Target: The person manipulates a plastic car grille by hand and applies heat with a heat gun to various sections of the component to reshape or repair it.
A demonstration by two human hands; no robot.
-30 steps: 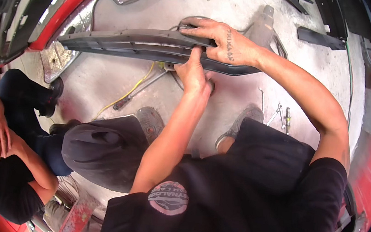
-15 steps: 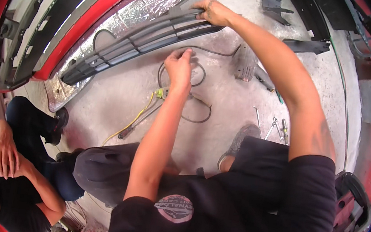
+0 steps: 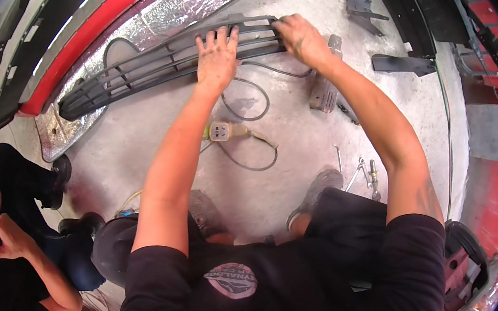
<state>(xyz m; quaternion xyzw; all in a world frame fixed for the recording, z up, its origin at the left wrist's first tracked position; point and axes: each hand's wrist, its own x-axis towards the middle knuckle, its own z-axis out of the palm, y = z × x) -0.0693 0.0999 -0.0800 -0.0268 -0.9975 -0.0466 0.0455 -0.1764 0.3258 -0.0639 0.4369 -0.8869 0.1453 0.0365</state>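
Observation:
A long black plastic car grille (image 3: 170, 62) with slats runs slantwise across the upper left of the head view, its far end up by my hands. My left hand (image 3: 217, 58) lies on its slats with the fingers spread and stretched. At the grille's right end, my right hand (image 3: 300, 39) has its fingers bent around the corner. The tips of those fingers are partly hidden. Just right of the grille stands a worn grey power tool (image 3: 325, 90), with a dark cord looping over the floor to a yellowish socket block (image 3: 221, 131).
A red bumper (image 3: 82, 42) stands at the left, beside a silver foil sheet (image 3: 154, 16). Wrenches (image 3: 355, 173) and a screwdriver (image 3: 374, 177) lie near my shoe (image 3: 319, 192). Black plastic parts (image 3: 403, 65) are at the upper right. Another person's hand (image 3: 9, 235) holds a black device.
My left hand has gone from the near side of the grille onto its slats, fingers now spread. My right hand has turned at the grille's end. The other person's hand has moved.

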